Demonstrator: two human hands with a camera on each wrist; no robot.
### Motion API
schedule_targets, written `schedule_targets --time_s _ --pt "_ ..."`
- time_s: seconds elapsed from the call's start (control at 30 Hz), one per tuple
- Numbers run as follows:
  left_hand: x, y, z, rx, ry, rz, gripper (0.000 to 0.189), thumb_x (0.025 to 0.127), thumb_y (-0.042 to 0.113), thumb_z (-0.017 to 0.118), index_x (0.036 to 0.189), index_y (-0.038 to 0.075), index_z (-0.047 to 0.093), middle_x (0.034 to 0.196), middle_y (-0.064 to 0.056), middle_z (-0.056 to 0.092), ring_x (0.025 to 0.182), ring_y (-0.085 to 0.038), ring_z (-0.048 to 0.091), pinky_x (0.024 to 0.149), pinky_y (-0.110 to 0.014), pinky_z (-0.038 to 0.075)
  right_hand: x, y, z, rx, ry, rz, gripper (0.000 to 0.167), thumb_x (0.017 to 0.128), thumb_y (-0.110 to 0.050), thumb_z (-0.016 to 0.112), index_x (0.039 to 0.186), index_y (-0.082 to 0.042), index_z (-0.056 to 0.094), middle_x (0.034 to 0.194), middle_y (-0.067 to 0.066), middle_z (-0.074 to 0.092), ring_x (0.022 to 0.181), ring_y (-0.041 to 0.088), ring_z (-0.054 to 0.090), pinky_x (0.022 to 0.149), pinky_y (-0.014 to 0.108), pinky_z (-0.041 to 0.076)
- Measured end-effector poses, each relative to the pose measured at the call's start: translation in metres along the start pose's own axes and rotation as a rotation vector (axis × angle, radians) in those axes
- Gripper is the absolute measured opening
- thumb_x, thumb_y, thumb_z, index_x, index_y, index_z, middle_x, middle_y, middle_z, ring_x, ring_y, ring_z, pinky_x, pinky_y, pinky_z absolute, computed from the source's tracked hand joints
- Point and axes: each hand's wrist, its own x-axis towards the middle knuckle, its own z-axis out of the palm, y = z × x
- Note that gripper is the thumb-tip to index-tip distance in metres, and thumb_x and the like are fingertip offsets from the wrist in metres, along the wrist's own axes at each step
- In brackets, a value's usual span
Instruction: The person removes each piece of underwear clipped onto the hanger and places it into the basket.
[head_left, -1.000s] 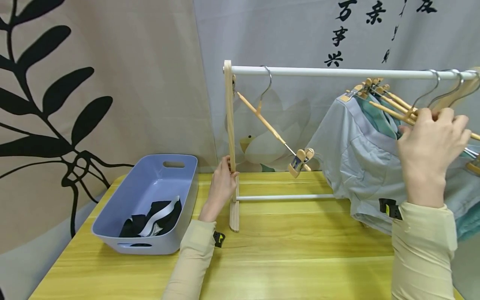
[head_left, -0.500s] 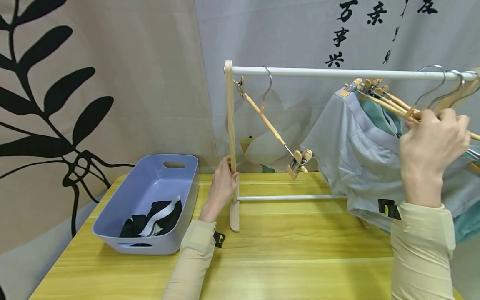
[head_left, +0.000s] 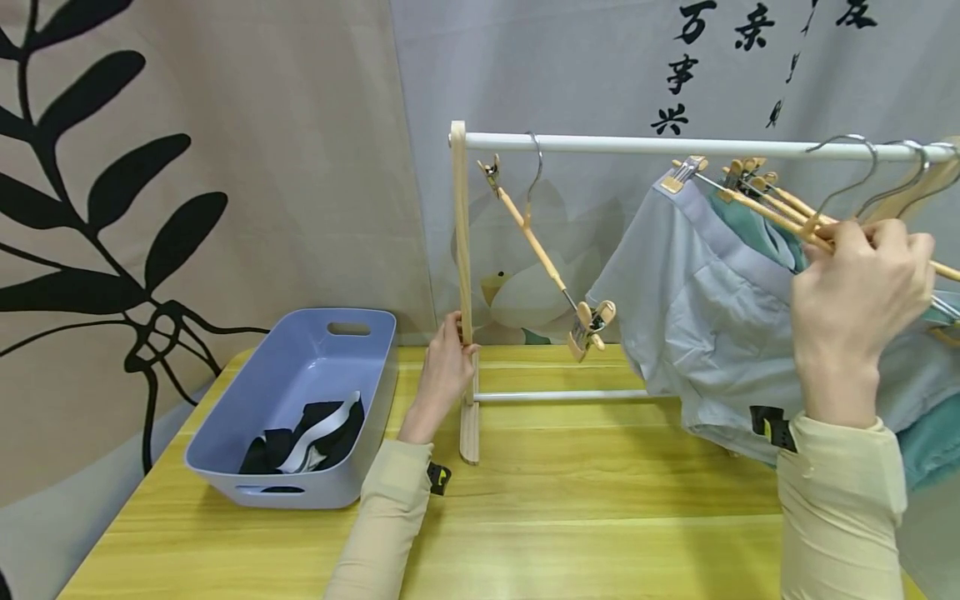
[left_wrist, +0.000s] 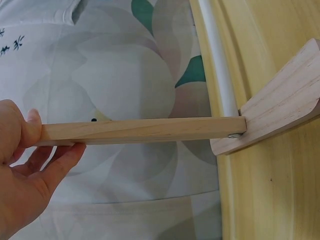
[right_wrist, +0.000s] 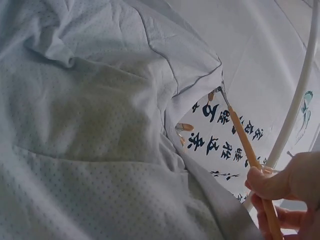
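Note:
My left hand (head_left: pixel 444 367) grips the left wooden upright (head_left: pixel 461 233) of a small clothes rack, thumb and fingers on either side of it in the left wrist view. My right hand (head_left: pixel 862 300) holds a wooden clip hanger (right_wrist: pixel 245 135) by its bar. Pale blue-grey shorts (head_left: pixel 705 308) hang from that hanger's clips, waistband slanting down to the right. The hanger's metal hook (head_left: pixel 870 171) overlaps the white rail (head_left: pixel 637 145) in the head view, its tip in front. Behind it, green clothing (head_left: pixel 765 229) hangs on other hangers, partly hidden.
A bare clip hanger (head_left: pixel 534 242) hangs tilted at the rail's left end. A blue basket (head_left: pixel 217 400) holding black-and-white cloth (head_left: pixel 322 433) stands on the wooden table (head_left: pixel 600 508) at left. A printed curtain (head_left: pixel 300 167) hangs behind. A white lower bar (head_left: pixel 562 396) joins the rack's feet.
My right hand and its hanger have shifted slightly left, the shorts swinging left too. The held hanger's hook has turned, its tip now in front of the rail. The bare hanger has swivelled. My left hand stays put.

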Motion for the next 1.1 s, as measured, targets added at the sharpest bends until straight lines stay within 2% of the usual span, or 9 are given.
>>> schedule_targets --time_s 0.3,0.63,1.1 --pt "-0.001 -0.001 0.0 -0.002 -0.009 -0.003 0.04 0.091 0.001 0.058 0.127 -0.007 0.04 0.105 -0.025 0.06 0.091 -0.037 0.065 0.075 -0.04 0.058 -0.015 -0.008 0.002 0.075 0.007 -0.061 0.023 0.09 -0.013 0.057 0.098 0.004 0.071 0.097 0.028 0.061 0.095 0.049 0.049 0.078 0.059 0.036" --pt "0.0 -0.001 -0.001 0.0 -0.008 -0.003 0.041 0.092 0.003 0.058 0.127 -0.007 0.04 0.106 -0.025 0.06 0.091 -0.037 0.065 0.075 -0.041 0.058 -0.035 -0.017 0.001 0.124 -0.049 -0.123 0.02 0.09 -0.013 0.061 0.096 0.003 0.071 0.091 0.026 0.06 0.087 0.046 0.048 0.073 0.06 0.038" --pt "0.001 0.0 0.0 0.009 0.004 -0.003 0.041 0.091 0.004 0.059 0.126 -0.006 0.041 0.105 -0.024 0.061 0.091 -0.036 0.065 0.075 -0.041 0.057 -0.059 -0.026 0.008 0.233 -0.053 -0.219 0.012 0.085 -0.007 0.066 0.089 0.003 0.072 0.084 0.023 0.061 0.08 0.044 0.049 0.066 0.059 0.038"
